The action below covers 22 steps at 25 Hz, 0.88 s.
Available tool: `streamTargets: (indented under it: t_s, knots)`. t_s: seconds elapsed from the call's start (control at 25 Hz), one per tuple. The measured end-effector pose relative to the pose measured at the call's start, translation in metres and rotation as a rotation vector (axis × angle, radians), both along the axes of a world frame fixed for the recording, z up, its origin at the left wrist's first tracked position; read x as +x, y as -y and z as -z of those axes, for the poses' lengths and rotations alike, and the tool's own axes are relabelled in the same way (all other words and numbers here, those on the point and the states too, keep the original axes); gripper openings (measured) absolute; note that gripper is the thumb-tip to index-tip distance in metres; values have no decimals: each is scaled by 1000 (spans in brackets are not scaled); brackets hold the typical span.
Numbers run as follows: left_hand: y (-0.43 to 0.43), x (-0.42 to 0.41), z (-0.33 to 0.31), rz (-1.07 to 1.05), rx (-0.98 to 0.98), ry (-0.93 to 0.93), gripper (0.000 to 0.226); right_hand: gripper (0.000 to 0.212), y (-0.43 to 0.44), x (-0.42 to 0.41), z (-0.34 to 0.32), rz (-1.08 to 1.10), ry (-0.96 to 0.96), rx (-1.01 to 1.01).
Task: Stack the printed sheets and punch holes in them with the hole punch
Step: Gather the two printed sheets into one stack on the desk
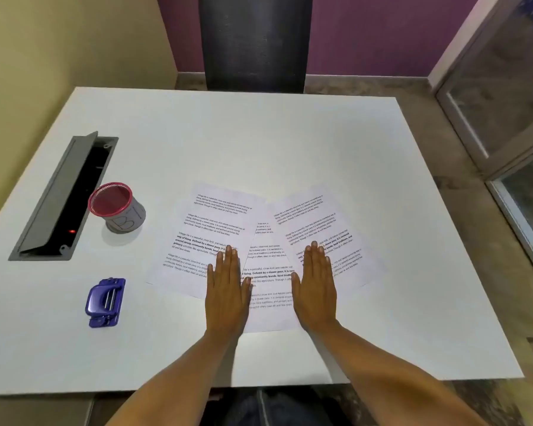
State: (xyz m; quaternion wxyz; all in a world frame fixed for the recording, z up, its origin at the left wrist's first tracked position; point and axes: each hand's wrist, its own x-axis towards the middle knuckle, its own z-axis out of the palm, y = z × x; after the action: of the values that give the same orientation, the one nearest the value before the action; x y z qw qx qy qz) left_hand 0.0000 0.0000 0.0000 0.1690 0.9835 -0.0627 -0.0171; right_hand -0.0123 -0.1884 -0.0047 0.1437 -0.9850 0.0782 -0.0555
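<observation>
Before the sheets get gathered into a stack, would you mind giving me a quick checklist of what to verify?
1. Sheets aligned: not ok; three printed sheets lie fanned and overlapping.
2. Both hands free: ok; left hand and right hand rest flat on the sheets, fingers straight.
3. Hole punch within reach: ok; it sits left of the sheets, untouched.
4. Red-rimmed cup clear of the paper: ok.
5. Table space for squaring the stack: ok.

Three printed sheets (216, 229) (fanned, overlapping), one blue hole punch (105, 301), one red-rimmed mesh cup (117, 207), one cable hatch (65, 196), two hands (228, 290).
</observation>
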Motion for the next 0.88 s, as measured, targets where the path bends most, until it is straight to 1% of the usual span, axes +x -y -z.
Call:
streamTargets:
  t_s: [0.08, 0.16, 0.36, 0.52, 0.64, 0.76, 0.88]
  knots:
    - [0, -3, 3, -24, -21, -38, 61, 63, 0, -3, 3, 23, -36, 19]
    - [-3, -12, 12, -13, 2, -81, 61, 64, 1, -10, 11, 47, -101, 28]
    - [-5, -26, 24, -11, 34, -110, 62, 64, 1, -16, 22, 72, -155, 33]
    - [-3, -28, 24, -21, 68, -100, 62, 64, 2, -15, 23, 61, -149, 41]
    - [-4, -29, 25, -32, 72, -103, 62, 60, 8, -12, 18, 67, -96, 158]
    - [-4, -28, 26, -26, 94, -102, 62, 57, 34, 1, 10, 190, 9, 257]
    - [-4, -27, 27, -28, 86, -99, 62, 58, 75, 20, 4, 374, -3, 288]
